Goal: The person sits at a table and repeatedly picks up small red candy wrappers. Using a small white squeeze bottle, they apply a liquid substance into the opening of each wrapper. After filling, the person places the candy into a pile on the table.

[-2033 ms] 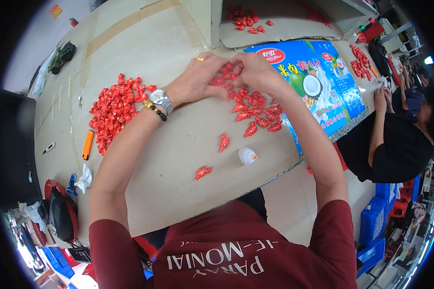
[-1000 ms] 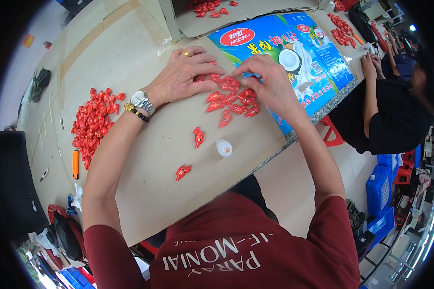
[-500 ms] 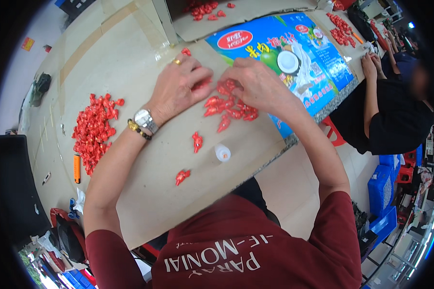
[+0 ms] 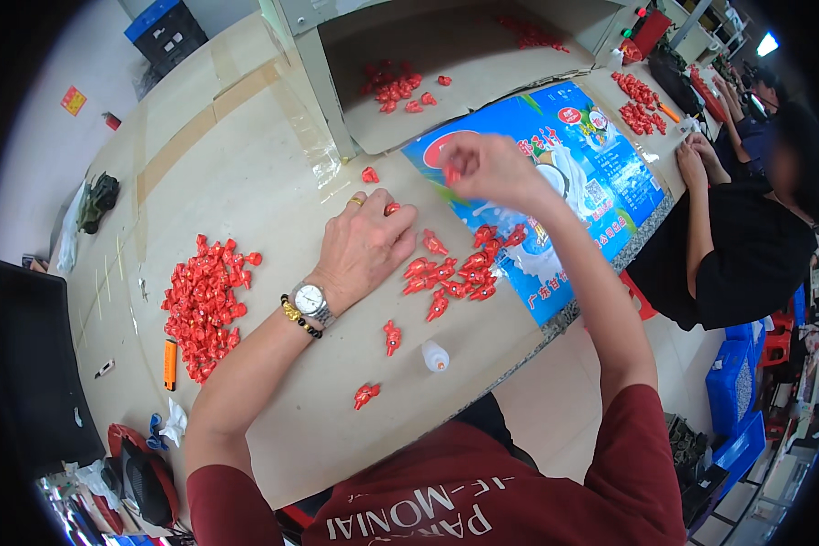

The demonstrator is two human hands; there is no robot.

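My left hand (image 4: 364, 244) rests on the table with its fingers curled around a small red plastic piece (image 4: 392, 208), partly hidden. My right hand (image 4: 499, 171), blurred by motion, is raised over the blue printed sheet and pinches another small red piece (image 4: 452, 173). Between me and both hands lies a loose cluster of red pieces (image 4: 455, 273), partly on the sheet's edge. Two single pieces, one nearer (image 4: 367, 396) and one farther (image 4: 391, 338), lie by a small translucent white bottle (image 4: 435, 357). A large heap of red pieces (image 4: 205, 305) is left of my left forearm.
Beyond my hands, an open-fronted box or shelf (image 4: 482, 73) holds more red pieces. The blue printed sheet (image 4: 601, 196) covers the table's right part. An orange utility knife (image 4: 170, 364) lies by the heap. A person in black (image 4: 728, 227) sits at the right.
My right hand has lifted from the cluster and moved right over the blue sheet with a red piece. My left hand has drawn apart from it. The whole view has shifted.
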